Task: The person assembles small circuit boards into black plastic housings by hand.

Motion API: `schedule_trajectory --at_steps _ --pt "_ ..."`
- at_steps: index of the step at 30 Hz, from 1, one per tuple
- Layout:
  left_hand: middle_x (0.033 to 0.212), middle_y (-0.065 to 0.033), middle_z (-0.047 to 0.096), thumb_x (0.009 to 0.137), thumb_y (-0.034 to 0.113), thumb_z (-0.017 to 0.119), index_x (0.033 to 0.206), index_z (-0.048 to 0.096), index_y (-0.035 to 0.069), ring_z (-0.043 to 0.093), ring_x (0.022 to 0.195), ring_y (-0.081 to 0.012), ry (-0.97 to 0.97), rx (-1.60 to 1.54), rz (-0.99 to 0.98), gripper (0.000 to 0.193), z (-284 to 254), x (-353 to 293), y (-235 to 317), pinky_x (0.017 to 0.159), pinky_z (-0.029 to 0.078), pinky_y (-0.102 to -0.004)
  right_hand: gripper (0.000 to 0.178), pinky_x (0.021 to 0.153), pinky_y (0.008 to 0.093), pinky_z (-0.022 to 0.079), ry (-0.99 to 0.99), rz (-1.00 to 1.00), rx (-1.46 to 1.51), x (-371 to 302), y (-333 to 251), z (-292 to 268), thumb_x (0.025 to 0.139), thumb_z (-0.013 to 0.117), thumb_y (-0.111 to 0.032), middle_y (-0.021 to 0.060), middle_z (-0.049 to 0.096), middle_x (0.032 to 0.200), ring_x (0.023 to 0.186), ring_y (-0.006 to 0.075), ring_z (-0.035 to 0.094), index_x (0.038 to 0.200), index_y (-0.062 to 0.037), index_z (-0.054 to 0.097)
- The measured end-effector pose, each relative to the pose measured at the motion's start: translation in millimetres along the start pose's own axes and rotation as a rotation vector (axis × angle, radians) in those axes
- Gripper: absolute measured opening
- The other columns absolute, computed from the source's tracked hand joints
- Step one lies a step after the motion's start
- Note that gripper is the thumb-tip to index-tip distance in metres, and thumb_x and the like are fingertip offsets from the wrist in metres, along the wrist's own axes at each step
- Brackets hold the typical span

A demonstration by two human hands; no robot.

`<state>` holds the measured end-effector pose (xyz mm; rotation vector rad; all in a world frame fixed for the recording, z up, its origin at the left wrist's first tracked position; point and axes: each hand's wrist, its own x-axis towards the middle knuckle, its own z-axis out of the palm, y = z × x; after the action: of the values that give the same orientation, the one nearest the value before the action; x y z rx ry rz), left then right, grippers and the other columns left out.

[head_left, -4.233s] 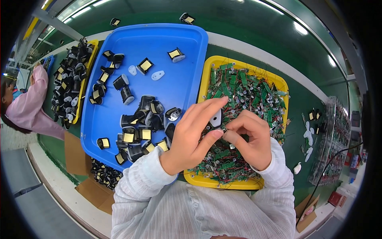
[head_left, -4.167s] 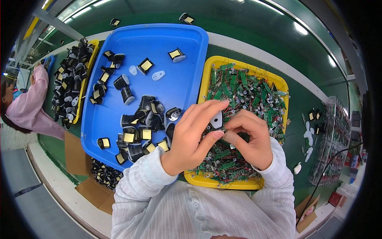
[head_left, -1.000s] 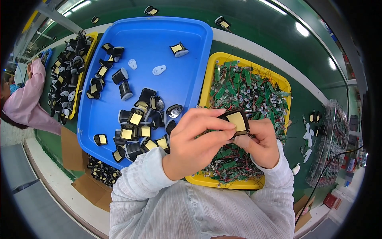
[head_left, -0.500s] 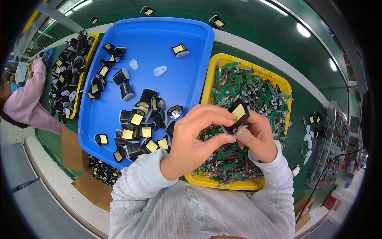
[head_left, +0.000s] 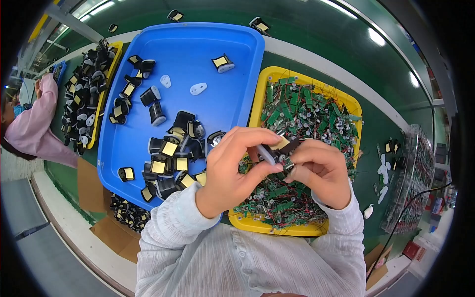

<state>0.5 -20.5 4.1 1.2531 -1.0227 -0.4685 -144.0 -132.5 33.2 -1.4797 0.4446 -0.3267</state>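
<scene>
My left hand (head_left: 230, 166) grips a small black plastic housing (head_left: 282, 144) with a cream-coloured pad and a pale grey end, held tilted above the yellow tray. Its thumb and fingers close round the grey end. From the other side, my right hand (head_left: 324, 171) pinches a small green circuit board (head_left: 288, 165) against the housing's lower edge. Fingertips partly hide where board and housing meet. Beneath both hands lies the yellow tray (head_left: 257, 111), heaped with green boards and thin wires. To the left, a blue tray (head_left: 217, 37) contains several similar black housings (head_left: 170, 148).
Two loose pale oval plates (head_left: 198, 88) lie in the blue tray. Further left stands another yellow tray (head_left: 105, 94) of black parts, near a person in a pink sleeve (head_left: 37, 121). Clear plastic trays (head_left: 408, 183) are stacked at right. A cardboard box (head_left: 111, 232) holds small parts.
The housing has been turned in my hands, so its pad faces less toward view and its grey end shows. My right hand has shifted slightly right. Black parts along the far belt have moved left.
</scene>
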Motion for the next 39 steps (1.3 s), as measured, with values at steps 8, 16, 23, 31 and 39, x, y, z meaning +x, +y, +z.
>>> schedule_trajectory --at_steps 8,16,23,31,39 --pt "0.074 -0.0097 0.058 0.078 0.018 0.062 0.098 0.059 0.003 0.053 0.064 -0.0241 -0.207 0.323 0.114 0.025 -9 6 4 0.059 0.043 -0.0308 0.015 0.060 0.0228 0.049 0.101 0.039 0.168 -4 -4 0 0.072 0.062 0.008 0.0070 0.060 0.073 0.065 0.0120 0.060 0.086 0.0041 0.058" --pt "0.068 -0.0094 0.055 0.080 0.017 0.060 0.099 0.060 0.003 0.051 0.062 -0.0234 -0.223 0.260 0.038 0.023 -7 5 4 0.057 0.041 -0.0304 0.013 0.058 0.0237 0.050 0.015 0.119 0.308 3 5 -10 0.074 0.063 0.003 0.0064 0.061 0.070 0.063 0.0118 0.060 0.086 0.0029 0.057" --pt "0.069 -0.0096 0.056 0.080 0.016 0.060 0.098 0.060 0.002 0.052 0.063 -0.0237 -0.232 0.244 -0.003 0.023 -7 4 6 0.058 0.042 -0.0306 0.014 0.054 0.0231 0.051 0.006 0.137 0.380 4 7 -8 0.077 0.063 -0.001 0.0044 0.059 0.069 0.059 0.0104 0.058 0.088 0.0015 0.056" --pt "0.075 -0.0102 0.059 0.076 0.013 0.064 0.095 0.059 0.002 0.054 0.066 -0.0241 -0.203 0.268 -0.013 0.023 -4 1 8 0.059 0.043 -0.0306 0.014 0.055 0.0218 0.051 -0.027 0.168 0.371 3 3 -6 0.077 0.063 0.000 0.0018 0.054 0.066 0.058 0.0085 0.056 0.087 -0.0003 0.054" --pt "0.075 -0.0103 0.059 0.074 0.015 0.066 0.094 0.059 0.002 0.054 0.065 -0.0251 -0.227 0.356 0.039 0.025 -5 3 8 0.058 0.044 -0.0314 0.013 0.055 0.0216 0.050 -0.011 0.172 0.214 3 0 -6 0.076 0.062 0.001 -0.0001 0.051 0.065 0.061 0.0068 0.054 0.086 -0.0010 0.055"
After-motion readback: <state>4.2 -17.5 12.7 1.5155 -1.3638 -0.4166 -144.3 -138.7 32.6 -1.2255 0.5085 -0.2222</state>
